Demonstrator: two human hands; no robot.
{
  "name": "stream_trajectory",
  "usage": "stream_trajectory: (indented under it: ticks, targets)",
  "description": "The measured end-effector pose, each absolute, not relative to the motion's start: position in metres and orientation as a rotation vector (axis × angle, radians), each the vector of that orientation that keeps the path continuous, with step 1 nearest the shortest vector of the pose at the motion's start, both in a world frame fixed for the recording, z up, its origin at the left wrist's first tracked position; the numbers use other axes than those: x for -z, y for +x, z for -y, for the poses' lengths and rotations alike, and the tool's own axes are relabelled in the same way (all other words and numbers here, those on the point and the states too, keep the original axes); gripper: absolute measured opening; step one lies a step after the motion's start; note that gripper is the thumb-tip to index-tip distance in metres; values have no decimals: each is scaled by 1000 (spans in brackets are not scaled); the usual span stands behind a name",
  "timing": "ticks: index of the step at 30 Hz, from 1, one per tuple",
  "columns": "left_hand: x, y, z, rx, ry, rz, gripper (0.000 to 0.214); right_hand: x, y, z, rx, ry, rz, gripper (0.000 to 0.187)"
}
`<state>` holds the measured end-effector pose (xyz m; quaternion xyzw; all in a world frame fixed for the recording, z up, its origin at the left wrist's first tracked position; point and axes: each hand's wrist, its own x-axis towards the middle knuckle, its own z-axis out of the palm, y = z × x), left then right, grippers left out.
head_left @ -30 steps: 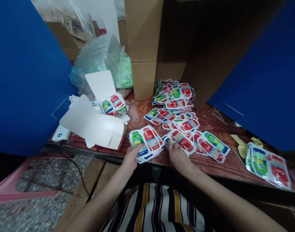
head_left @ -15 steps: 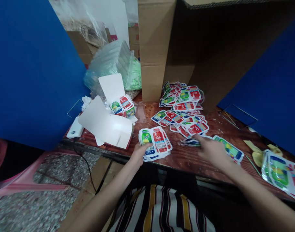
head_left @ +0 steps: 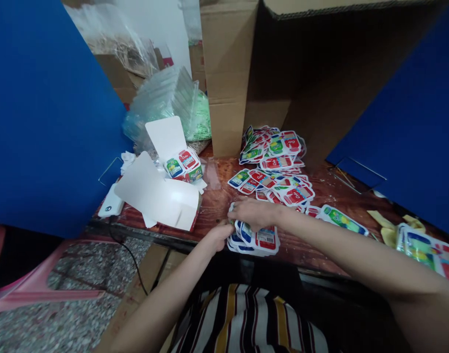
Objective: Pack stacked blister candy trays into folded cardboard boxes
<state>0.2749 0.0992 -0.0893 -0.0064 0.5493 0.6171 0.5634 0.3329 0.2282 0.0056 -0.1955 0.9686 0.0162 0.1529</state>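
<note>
A striped shirt [head_left: 246,318] fills the bottom of the view, and both bare forearms are stretched forward from it. At the near edge of the wooden surface [head_left: 217,196], a stack of packets [head_left: 259,239] printed with drink bottles is held between the two hands. The left hand [head_left: 219,235] is closed in a grip on the stack's left side. The right hand [head_left: 255,213] is laid across the top with its fingers bent over the far left corner — whether its grip pinches or only presses cannot be told.

The packets look glossy and the stack is uneven, so it is judged that it could fan out if pressure is eased on one side. Packets could then be lost over the near edge onto the lap or floor.

Left of the hands lies a flattened white carton [head_left: 158,196], with a small open box [head_left: 182,164] of packets behind it. A loose pile of packets [head_left: 279,162] is spread beyond the hands — a careless sweep of the right forearm could scatter it. Furthest back stand a cardboard box [head_left: 227,73] and blue panels [head_left: 43,122].
</note>
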Motion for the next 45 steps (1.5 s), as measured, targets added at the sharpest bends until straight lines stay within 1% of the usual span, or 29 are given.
stream_trajectory:
  ticks: [3,7,9,11,14,17,20,22,24,25,27,28,30,33,36,38,40,42,44,45]
  targets:
    - [92,263,-94,-1317,25,-1263,26,2,332,-232,22,-638,-2853,44]
    - [88,250,-86,-1225,84,-1138,21,4,339,-232,42,-668,-2885,39]
    - [85,244,-82,-1190,112,-1062,19,6,342,-232,71,-666,-2891,42]
    - [83,241,-80,-1165,152,-978,27,10,344,-232,108,-645,-2910,48]
    - [80,241,-82,-1154,190,-976,48,17,345,-234,187,-641,-2964,60]
    - [74,248,-88,-1135,162,-1144,53,22,347,-238,353,-620,-3077,70]
    - [69,260,-95,-1107,129,-1259,53,28,356,-247,612,-433,-3212,75]
    - [68,267,-98,-1127,108,-1321,51,34,368,-254,811,-186,-3314,72]
    - [70,274,-99,-1176,97,-1373,47,43,385,-259,1045,242,-3419,71]
    - [71,277,-99,-1202,96,-1394,45,49,394,-261,1211,518,-3421,74]
    - [74,281,-97,-1255,105,-1422,40,60,413,-260,1655,1018,-3205,81]
    - [74,282,-96,-1280,114,-1426,39,65,421,-259,1885,1164,-3007,85]
    - [75,284,-95,-1336,149,-1416,40,73,436,-254,2232,1254,-2626,90]
    - [73,282,-96,-1478,351,-1318,45,73,451,-247,2461,1072,-2436,94]
    - [73,274,-100,-1569,678,-1200,52,63,460,-246,2483,723,-2520,98]
    - [77,267,-103,-1539,852,-1201,52,57,463,-246,2311,606,-2685,102]
    - [84,261,-104,-1513,965,-1252,51,56,462,-245,2062,606,-2894,103]
    - [91,257,-103,-1524,1022,-1317,53,60,459,-242,1930,645,-3023,95]
    - [96,257,-101,-1538,1077,-1356,59,68,454,-238,1983,666,-3037,86]
    - [97,257,-99,-1540,1108,-1359,66,72,452,-236,2032,673,-3017,82]
